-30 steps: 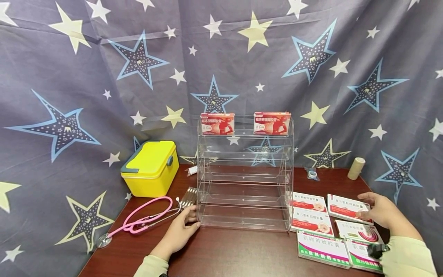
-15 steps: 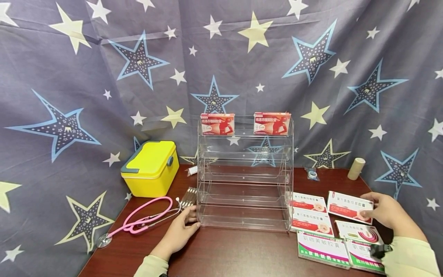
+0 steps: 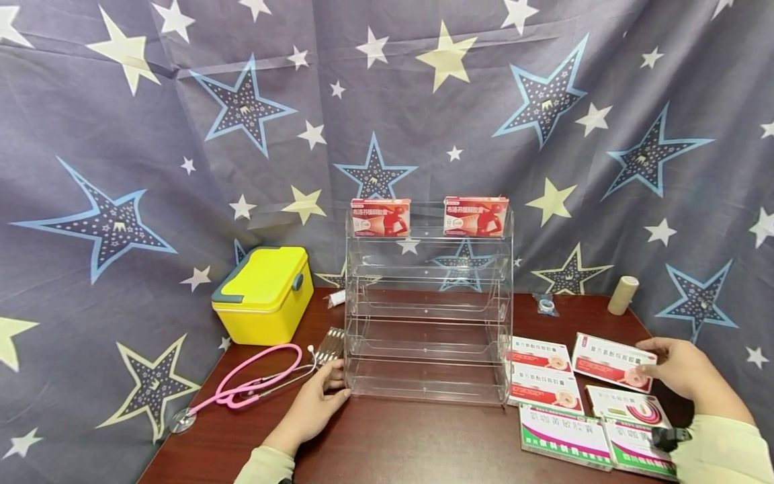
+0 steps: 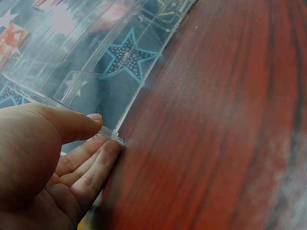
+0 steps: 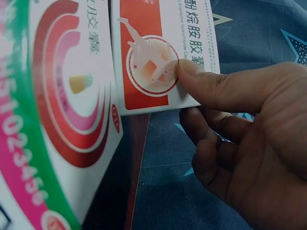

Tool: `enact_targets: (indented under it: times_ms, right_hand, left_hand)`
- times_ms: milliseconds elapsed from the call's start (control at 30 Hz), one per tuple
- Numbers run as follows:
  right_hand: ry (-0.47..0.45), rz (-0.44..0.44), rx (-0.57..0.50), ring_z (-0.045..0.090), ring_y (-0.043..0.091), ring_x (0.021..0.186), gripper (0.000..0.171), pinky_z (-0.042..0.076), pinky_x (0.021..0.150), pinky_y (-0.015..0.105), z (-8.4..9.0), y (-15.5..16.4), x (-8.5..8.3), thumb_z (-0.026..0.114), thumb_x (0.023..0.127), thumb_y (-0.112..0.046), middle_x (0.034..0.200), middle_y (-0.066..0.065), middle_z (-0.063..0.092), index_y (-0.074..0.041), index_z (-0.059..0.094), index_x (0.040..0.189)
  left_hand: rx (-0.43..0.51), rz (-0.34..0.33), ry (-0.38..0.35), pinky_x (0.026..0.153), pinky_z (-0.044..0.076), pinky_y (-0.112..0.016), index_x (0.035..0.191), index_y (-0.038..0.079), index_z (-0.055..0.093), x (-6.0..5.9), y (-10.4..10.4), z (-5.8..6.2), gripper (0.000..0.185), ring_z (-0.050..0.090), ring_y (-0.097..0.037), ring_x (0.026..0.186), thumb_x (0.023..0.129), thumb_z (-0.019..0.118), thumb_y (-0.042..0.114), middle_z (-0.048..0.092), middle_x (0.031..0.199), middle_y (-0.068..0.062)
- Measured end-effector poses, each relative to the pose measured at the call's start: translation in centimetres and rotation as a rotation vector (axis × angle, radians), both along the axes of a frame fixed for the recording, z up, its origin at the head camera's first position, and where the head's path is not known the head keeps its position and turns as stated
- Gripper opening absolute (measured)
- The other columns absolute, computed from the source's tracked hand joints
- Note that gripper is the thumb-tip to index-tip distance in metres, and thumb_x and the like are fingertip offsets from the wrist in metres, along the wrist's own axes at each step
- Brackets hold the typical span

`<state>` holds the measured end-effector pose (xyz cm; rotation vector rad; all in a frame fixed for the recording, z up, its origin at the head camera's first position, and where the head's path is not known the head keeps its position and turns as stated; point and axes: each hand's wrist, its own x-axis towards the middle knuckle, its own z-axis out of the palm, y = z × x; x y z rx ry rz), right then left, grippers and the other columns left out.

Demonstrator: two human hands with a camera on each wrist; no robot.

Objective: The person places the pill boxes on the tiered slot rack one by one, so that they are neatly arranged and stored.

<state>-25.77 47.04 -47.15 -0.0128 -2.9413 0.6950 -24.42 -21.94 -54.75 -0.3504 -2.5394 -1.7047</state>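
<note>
Right of rack [image 3: 425, 388], right hand [image 3: 689, 373] pinches box [image 3: 612, 361]: probably light, stiff; better hold edges. Left hand [image 3: 314, 401] pinches rack.

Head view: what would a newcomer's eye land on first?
Probably the bright yellow case at the back left of the table, against the star-print curtain. Next, the clear tiered rack in the middle, with two red boxes standing apart at its top. Then the right hand, pinching a red-and-white box among other boxes at the right.
</note>
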Motion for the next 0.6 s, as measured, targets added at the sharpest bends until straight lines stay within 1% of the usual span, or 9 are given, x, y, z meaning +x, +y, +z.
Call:
enact_targets:
  times_ms: [67,167,233,300,433,467,500,533,600]
  right_hand:
    - [0.025,0.014,-0.005,0.064,0.035,0.084,0.037,0.051,0.071,0.052,0.0,0.0,0.1,0.083,0.084,-0.009,0.094,0.024,0.07,0.009,0.069,0.113]
    - [0.077,0.03,-0.013,0.063,0.024,0.08,0.03,0.049,0.067,0.042,0.0,0.0,0.2,0.08,0.086,-0.007,0.091,0.018,0.071,0.007,0.069,0.11]
    - [0.104,0.02,-0.029,0.061,0.02,0.079,0.028,0.047,0.065,0.038,0.1,0.0,0.3,0.079,0.088,-0.006,0.091,0.018,0.071,0.006,0.069,0.111]
    - [0.133,-0.02,-0.036,0.061,0.022,0.079,0.029,0.046,0.063,0.037,0.4,-0.1,0.4,0.079,0.09,-0.007,0.093,0.021,0.071,0.005,0.068,0.113]
    - [0.197,-0.131,-0.056,0.066,0.039,0.082,0.032,0.048,0.063,0.047,1.6,-0.9,0.6,0.079,0.093,-0.011,0.1,0.032,0.07,0.005,0.066,0.117]
    - [0.223,-0.153,-0.057,0.067,0.04,0.083,0.032,0.048,0.064,0.047,2.0,-1.2,0.7,0.078,0.093,-0.011,0.101,0.033,0.07,0.004,0.066,0.118]
    - [0.247,-0.174,-0.063,0.068,0.036,0.081,0.033,0.047,0.063,0.046,2.4,-1.6,0.8,0.078,0.094,-0.013,0.102,0.034,0.07,0.003,0.066,0.12]
    - [0.269,-0.191,-0.077,0.069,0.03,0.077,0.034,0.048,0.063,0.044,2.9,-1.9,0.9,0.078,0.094,-0.015,0.104,0.034,0.07,0.001,0.066,0.121]
    - [0.315,-0.216,-0.113,0.064,0.009,0.071,0.037,0.048,0.059,0.034,4.0,-2.7,1.1,0.078,0.095,-0.018,0.105,0.034,0.071,-0.001,0.067,0.125]
  left_hand:
    - [-0.001,0.0,0.001,0.088,0.058,-0.03,0.14,0.008,0.057,0.0,0.0,0.0,0.051,0.068,-0.03,0.11,0.093,0.077,0.0,0.069,0.115,-0.015]
    - [-0.005,-0.002,0.0,0.088,0.058,-0.03,0.141,0.008,0.057,0.0,0.0,0.0,0.051,0.068,-0.03,0.111,0.094,0.076,-0.001,0.069,0.115,-0.014]
    - [-0.007,-0.003,-0.001,0.088,0.057,-0.029,0.141,0.007,0.057,0.0,0.0,-0.1,0.052,0.068,-0.03,0.111,0.094,0.076,-0.001,0.069,0.116,-0.015]
    - [-0.007,-0.004,-0.003,0.088,0.057,-0.029,0.141,0.007,0.056,0.0,0.1,-0.1,0.052,0.068,-0.03,0.111,0.094,0.076,-0.001,0.069,0.116,-0.015]
    - [-0.001,-0.005,0.001,0.088,0.057,-0.029,0.141,0.007,0.056,0.0,0.0,-0.1,0.052,0.068,-0.03,0.11,0.093,0.076,-0.001,0.069,0.115,-0.015]
    - [0.0,-0.004,0.001,0.088,0.057,-0.028,0.141,0.007,0.057,0.0,0.0,-0.1,0.052,0.068,-0.03,0.11,0.093,0.076,-0.002,0.069,0.115,-0.014]
    - [0.001,-0.003,0.002,0.088,0.057,-0.028,0.14,0.006,0.057,0.0,0.0,-0.1,0.052,0.068,-0.03,0.11,0.093,0.076,-0.002,0.069,0.114,-0.014]
    - [0.002,-0.004,0.004,0.088,0.057,-0.028,0.14,0.006,0.057,0.0,0.0,-0.1,0.052,0.068,-0.03,0.109,0.093,0.076,-0.002,0.069,0.114,-0.014]
    - [0.0,-0.007,0.006,0.088,0.057,-0.028,0.141,0.006,0.056,-0.1,0.0,-0.1,0.052,0.068,-0.03,0.109,0.093,0.076,-0.001,0.069,0.115,-0.014]
